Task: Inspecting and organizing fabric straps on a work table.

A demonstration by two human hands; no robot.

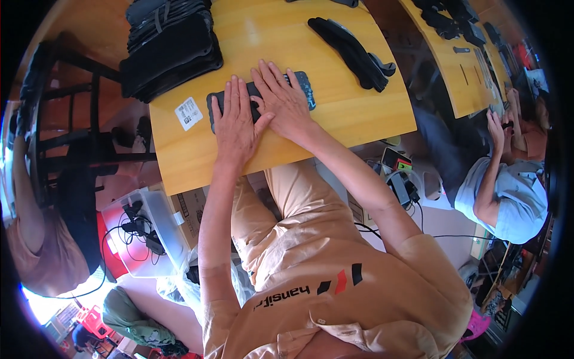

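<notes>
On the yellow wooden table, a flat dark sock [210, 107] lies under both my hands, its right end [307, 90] patterned in lighter marks. My left hand [235, 122] presses flat on its left part, fingers stretched out and pointing away from me. Beside it, my right hand [281, 102] lies flat over the middle and right part, fingers extended. The two thumbs come close together between the hands. Most of the sock is hidden beneath my palms. A white label sheet [189, 113] with printed marks rests just left of my left hand.
A tall stack of black socks [170, 54] stands at the table's far left. More black socks [350, 51] lie at the far right. Beyond the table [359, 128], a person in a light blue shirt [508, 197] sits at another table. A clear plastic bin [146, 239] with cables stands below left.
</notes>
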